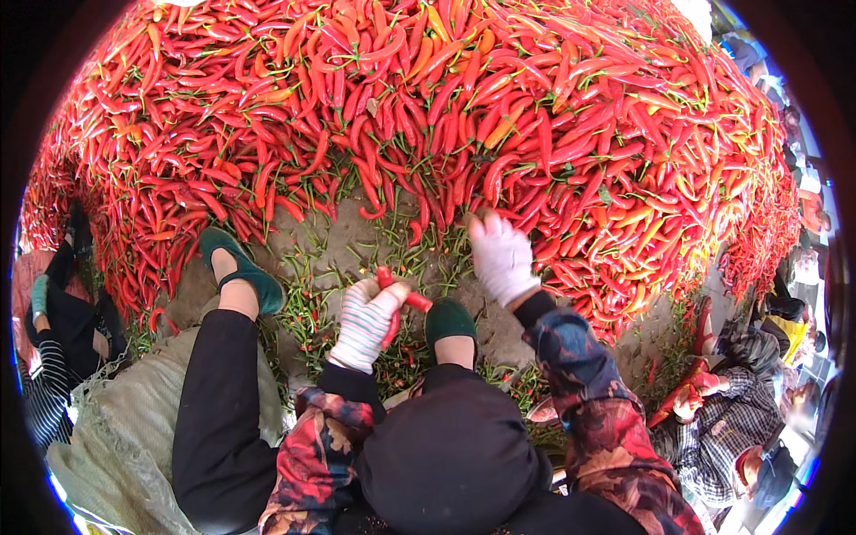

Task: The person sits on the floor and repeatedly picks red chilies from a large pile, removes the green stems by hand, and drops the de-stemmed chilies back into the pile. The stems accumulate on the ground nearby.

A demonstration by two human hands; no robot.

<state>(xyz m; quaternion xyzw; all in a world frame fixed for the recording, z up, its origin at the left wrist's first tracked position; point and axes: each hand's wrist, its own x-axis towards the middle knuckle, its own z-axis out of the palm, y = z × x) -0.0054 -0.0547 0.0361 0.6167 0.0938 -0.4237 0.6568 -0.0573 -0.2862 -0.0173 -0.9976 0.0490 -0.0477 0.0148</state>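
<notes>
A big heap of red chili peppers (414, 100), with some orange ones among them, fills the upper part of the view. My left hand (370, 319), in a striped knit glove with bare fingertips, is closed around a few red peppers (394, 287). To its right, my right hand (501, 256) wears a pale glove and is at the heap's lower edge, its fingers curled and partly hidden; whether they grip anything cannot be told. Green stems (314, 281) are strewn over the ground below the heap, around and under my left hand.
My feet, in green shoes (257, 277), are planted on the ground near the heap. A woven sack (160, 414) lies beside my left leg. One person (729, 414) in a checked shirt works at the right; another person (53, 361) in striped sleeves is at the far left.
</notes>
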